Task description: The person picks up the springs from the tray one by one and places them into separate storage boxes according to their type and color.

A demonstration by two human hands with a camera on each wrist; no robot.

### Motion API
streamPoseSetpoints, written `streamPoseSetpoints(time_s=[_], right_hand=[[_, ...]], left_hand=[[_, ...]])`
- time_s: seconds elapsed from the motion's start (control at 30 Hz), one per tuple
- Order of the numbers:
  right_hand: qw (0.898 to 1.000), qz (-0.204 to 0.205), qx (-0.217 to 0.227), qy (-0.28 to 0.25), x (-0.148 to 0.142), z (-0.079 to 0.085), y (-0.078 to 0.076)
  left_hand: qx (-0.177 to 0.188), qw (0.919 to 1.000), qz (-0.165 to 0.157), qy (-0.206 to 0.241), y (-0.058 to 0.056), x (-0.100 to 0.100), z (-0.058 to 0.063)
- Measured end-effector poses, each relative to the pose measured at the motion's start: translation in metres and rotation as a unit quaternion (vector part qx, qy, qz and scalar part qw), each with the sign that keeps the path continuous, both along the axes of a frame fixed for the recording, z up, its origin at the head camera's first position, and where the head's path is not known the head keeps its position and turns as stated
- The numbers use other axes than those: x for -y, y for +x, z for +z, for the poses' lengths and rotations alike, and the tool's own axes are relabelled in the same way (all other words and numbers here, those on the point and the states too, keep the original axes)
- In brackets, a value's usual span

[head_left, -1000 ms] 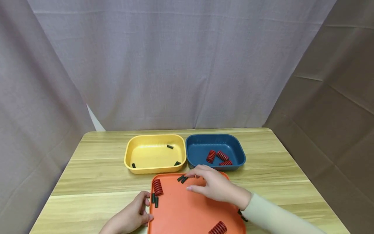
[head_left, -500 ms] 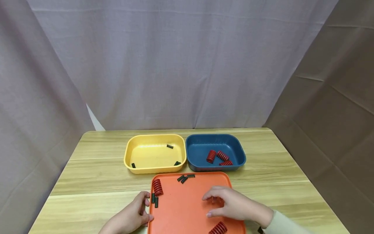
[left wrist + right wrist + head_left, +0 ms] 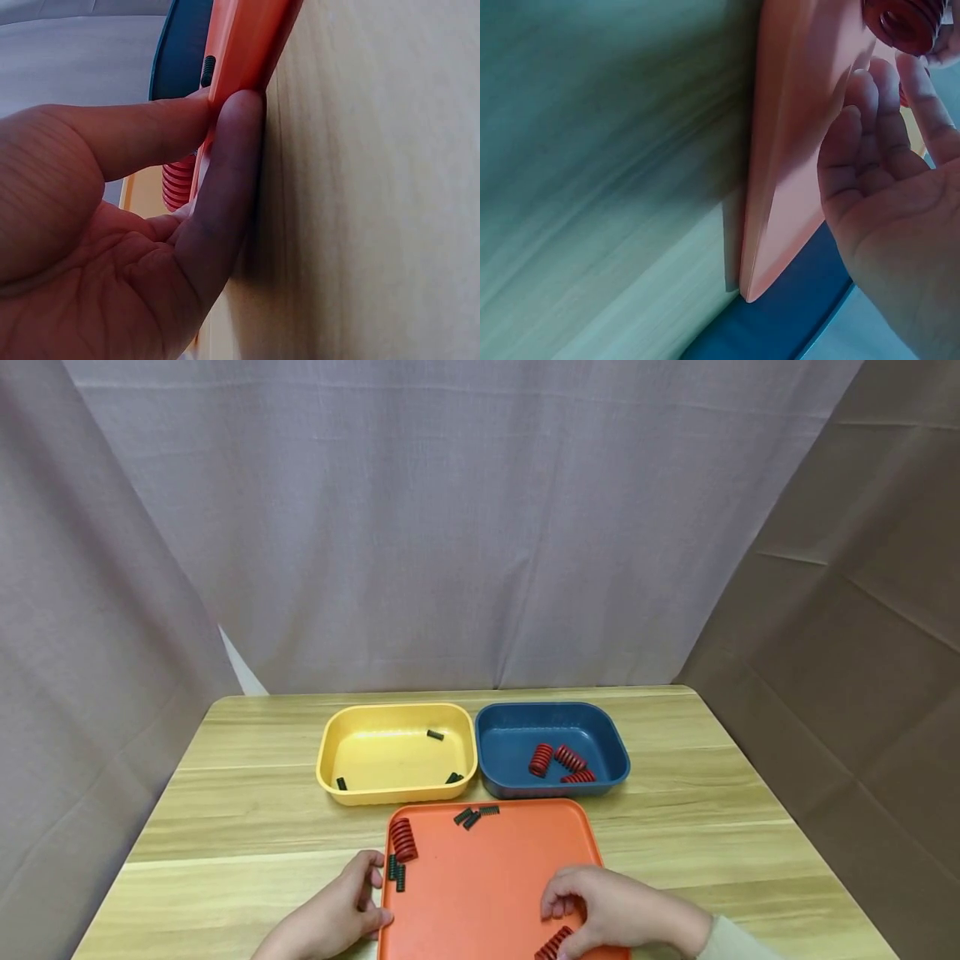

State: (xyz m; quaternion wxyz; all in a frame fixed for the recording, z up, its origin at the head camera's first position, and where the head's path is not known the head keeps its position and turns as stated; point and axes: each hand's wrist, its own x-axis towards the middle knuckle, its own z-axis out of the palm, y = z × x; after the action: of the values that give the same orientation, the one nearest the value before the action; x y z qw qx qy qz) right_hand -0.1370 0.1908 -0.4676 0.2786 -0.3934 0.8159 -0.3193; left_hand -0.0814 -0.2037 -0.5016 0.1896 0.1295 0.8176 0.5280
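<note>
My left hand grips the left rim of the orange tray; in the left wrist view the thumb lies on top and a finger underneath. At the tray's near right, my right hand reaches down over a red coil spring. Its thumb is right beside the spring, and in the right wrist view the fingertips come close to the coil's end. Another red spring lies at the tray's left rim, with small dark springs beside it. Several more dark springs lie along the far edge.
Behind the tray stand a yellow bin with several small dark springs and a blue bin with red springs, side by side. The wooden table carries everything; a grey curtain hangs behind.
My right hand has moved from the small dark springs at the tray's far edge back toward me, down to the near red spring. The left hand keeps its hold on the rim.
</note>
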Motion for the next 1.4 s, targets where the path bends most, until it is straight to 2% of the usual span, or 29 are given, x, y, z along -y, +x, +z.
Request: streamPoseSetpoints(time_s=[0.27,0.47,0.67,0.87,1.13,1.4], right_hand=[[0.998,0.036,-0.053,0.015,-0.003,-0.001,0.004],[0.998,0.031,-0.041,0.028,-0.002,0.001,0.006],[0.996,0.039,-0.076,0.026,-0.001,0.000,0.006],[0.995,0.044,-0.088,0.019,0.002,-0.002,0.005],[0.995,0.035,-0.093,0.007,0.010,-0.003,0.005],[0.997,-0.001,-0.082,0.012,0.017,-0.001,-0.001]], left_hand=[[0.003,1.0000,-0.001,0.004,0.000,0.000,0.000],[0.005,1.0000,-0.002,0.003,0.001,0.000,0.002],[0.007,1.0000,-0.001,0.001,0.001,-0.001,0.004],[0.009,1.0000,-0.001,0.001,0.002,-0.001,0.004],[0.012,0.9999,0.001,0.001,0.002,-0.001,0.005],[0.017,0.9998,0.004,0.003,0.002,-0.002,0.005]])
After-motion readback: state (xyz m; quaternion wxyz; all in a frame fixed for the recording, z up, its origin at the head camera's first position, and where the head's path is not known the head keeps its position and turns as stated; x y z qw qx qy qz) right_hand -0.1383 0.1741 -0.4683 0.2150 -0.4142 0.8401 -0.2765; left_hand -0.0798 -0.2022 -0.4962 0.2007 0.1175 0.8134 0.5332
